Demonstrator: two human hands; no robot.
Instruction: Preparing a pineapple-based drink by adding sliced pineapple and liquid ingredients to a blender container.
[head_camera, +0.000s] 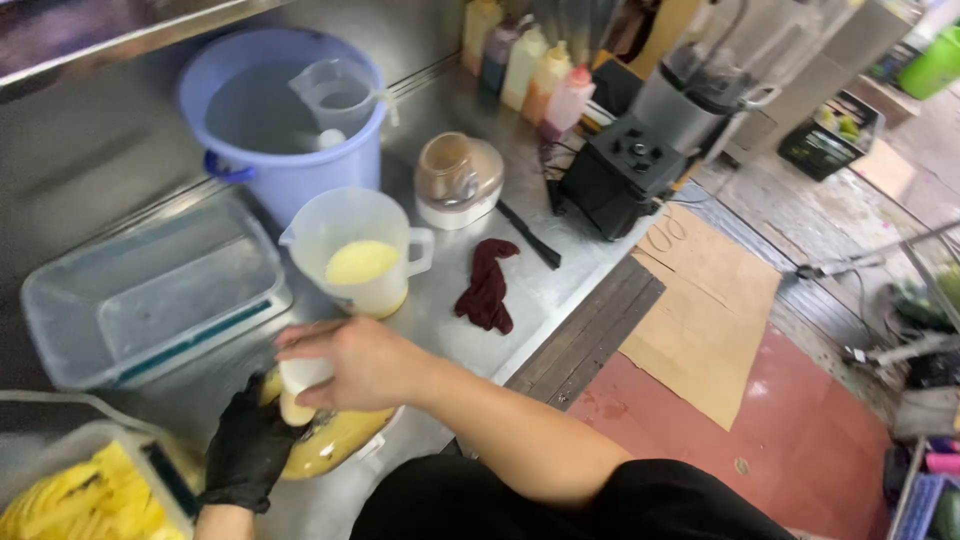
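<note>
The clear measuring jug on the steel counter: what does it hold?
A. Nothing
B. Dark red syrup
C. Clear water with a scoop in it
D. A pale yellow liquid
D: the clear measuring jug shows a pale yellow liquid low inside it; the clear water and a floating scoop are in the blue bucket behind it, and the dark red thing nearby is a cloth lying on the counter.

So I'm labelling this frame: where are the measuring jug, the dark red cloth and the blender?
measuring jug (355, 235): head view, on its clear front wall.
dark red cloth (487, 287): head view, on its bunched middle.
blender (622, 170): head view, on its black base.
</note>
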